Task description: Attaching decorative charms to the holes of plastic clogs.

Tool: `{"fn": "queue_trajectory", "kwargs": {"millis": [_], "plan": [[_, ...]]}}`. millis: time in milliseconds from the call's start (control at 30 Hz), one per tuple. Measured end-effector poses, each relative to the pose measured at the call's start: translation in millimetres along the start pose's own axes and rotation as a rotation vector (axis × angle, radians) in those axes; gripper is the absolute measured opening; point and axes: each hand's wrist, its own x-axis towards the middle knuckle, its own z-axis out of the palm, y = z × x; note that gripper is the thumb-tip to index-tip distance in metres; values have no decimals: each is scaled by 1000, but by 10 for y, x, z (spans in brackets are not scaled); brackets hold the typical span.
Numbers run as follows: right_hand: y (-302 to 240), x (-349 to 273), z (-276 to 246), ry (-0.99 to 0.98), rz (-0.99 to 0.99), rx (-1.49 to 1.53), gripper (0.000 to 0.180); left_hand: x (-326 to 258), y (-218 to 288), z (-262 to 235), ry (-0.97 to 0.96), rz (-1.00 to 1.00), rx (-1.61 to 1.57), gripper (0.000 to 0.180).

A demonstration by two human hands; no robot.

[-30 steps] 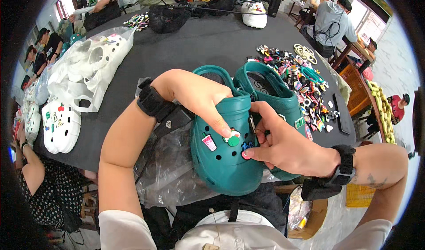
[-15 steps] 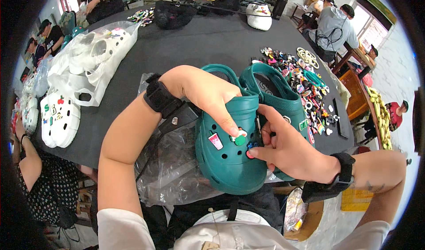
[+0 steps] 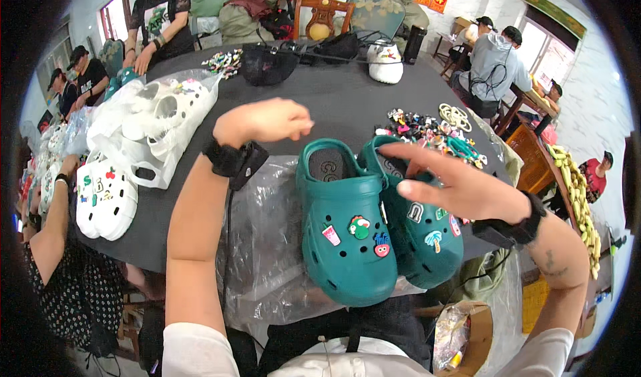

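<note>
Two teal clogs stand side by side in front of me on clear plastic, the left clog [image 3: 347, 270] slightly nearer. A pink cup charm [image 3: 331, 235], a green dinosaur charm [image 3: 359, 227] and a red round charm [image 3: 382, 250] under a blue one sit in the left clog's holes. On the right clog [image 3: 414, 263] are a palm tree charm [image 3: 434, 241] and several others. My left hand [image 3: 264, 120] hovers left of the left clog's heel, fingers loosely bent, holding nothing visible. Over the right clog's heel, my right hand [image 3: 461, 186] has its fingers apart and holds nothing visible.
Loose charms [image 3: 427, 130] lie in a heap beyond my right hand. White clogs [image 3: 107, 200] and a filled plastic bag [image 3: 167, 110] are at left. Farther back are a black cap [image 3: 267, 63] and a white clog [image 3: 385, 63]. Other people sit and stand around.
Both hands have let go of the left clog: the left moved away leftward, the right up and right. The view shifted, and the red round charm shows uncovered.
</note>
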Motion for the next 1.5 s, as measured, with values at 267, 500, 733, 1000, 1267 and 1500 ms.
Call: {"fn": "queue_trajectory", "kwargs": {"millis": [267, 500, 733, 1000, 1267, 1500], "plan": [[133, 241, 118, -154, -113, 1, 43, -5, -49, 188, -160, -117, 267, 57], [302, -149, -37, -55, 61, 307, 25, 24, 253, 442, -180, -156, 306, 75], [218, -490, -316, 119, 229, 234, 24, 96, -95, 467, -11, -65, 291, 37], [256, -301, -224, 126, 172, 157, 28, -249, -485, -456, 1072, -228, -362, 24], [150, 281, -67, -32, 31, 59, 36, -412, 375, -427, 1055, 260, -216, 27], [-41, 622, -167, 411, -363, 217, 106, -237, 1025, 56, 126, 652, -1348, 32]]}}
